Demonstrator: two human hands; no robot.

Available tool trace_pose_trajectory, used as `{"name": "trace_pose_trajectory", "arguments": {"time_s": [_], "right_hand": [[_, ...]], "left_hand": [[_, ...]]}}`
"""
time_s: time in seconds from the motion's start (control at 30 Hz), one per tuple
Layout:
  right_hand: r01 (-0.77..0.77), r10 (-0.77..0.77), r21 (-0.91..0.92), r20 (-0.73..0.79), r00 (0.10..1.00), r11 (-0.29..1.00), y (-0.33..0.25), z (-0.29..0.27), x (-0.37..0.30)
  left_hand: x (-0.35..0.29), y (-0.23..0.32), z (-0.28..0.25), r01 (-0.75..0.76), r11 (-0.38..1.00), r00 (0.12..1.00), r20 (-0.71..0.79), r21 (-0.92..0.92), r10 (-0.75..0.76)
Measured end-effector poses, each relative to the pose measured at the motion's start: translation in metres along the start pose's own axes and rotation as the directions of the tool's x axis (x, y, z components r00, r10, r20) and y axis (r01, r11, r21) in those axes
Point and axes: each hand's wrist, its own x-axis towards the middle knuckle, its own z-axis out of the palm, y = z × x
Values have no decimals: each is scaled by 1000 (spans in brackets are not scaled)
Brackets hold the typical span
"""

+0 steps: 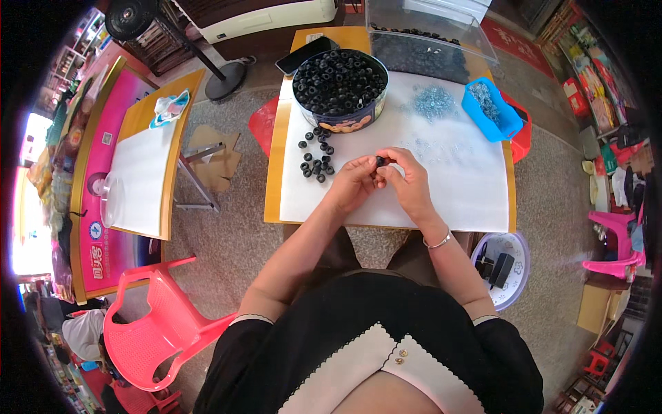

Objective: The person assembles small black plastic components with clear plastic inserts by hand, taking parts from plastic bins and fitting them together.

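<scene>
My left hand (352,181) and my right hand (408,182) meet over the front of the white-covered table (455,200). Between their fingertips they pinch a small black ring-shaped part (380,161); the fingers partly hide it. To the left of my hands lie several loose black parts (317,166), round with a hole through them. Behind these stands a wide round tin (355,124), heaped with the same black parts. Small clear pieces (434,102) form a pile beyond my right hand, and more of them (441,150) are scattered nearer.
A blue plastic basket (509,129) of clear pieces stands at the right edge. Behind are a transparent bin (431,58) with black parts and a phone (303,56). A pink chair (155,331), a side table (141,179) and a fan stand (224,81) are leftward; a white tub (514,276) sits rightward.
</scene>
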Motion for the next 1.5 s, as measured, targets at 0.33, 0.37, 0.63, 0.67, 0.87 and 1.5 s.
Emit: {"name": "trace_pose_trajectory", "arguments": {"time_s": [0.33, 0.37, 0.63, 0.67, 0.87, 1.5], "right_hand": [[260, -214, -449, 150, 965, 855, -12, -9, 7], [259, -213, -450, 151, 965, 855, -12, -10, 6], [88, -65, -189, 128, 990, 978, -12, -3, 0], [86, -63, -189, 125, 990, 978, -12, -2, -1], [101, -74, -259, 112, 991, 961, -6, 4, -4], [-49, 61, 94, -133, 989, 994, -4, 0, -3]], "left_hand": [[0, -1, -6, 10, 997, 999, 53, 73, -14], [0, 0, -6, -5, 998, 998, 57, 56, 2], [-3, 0, -7, 25, 998, 998, 63, 64, -29], [-3, 0, -8, 21, 998, 998, 62, 67, -25], [-5, -2, -7, 6, 996, 1000, 21, 88, -8], [-1, 0, -1, -41, 999, 998, -54, -27, 39]]}}
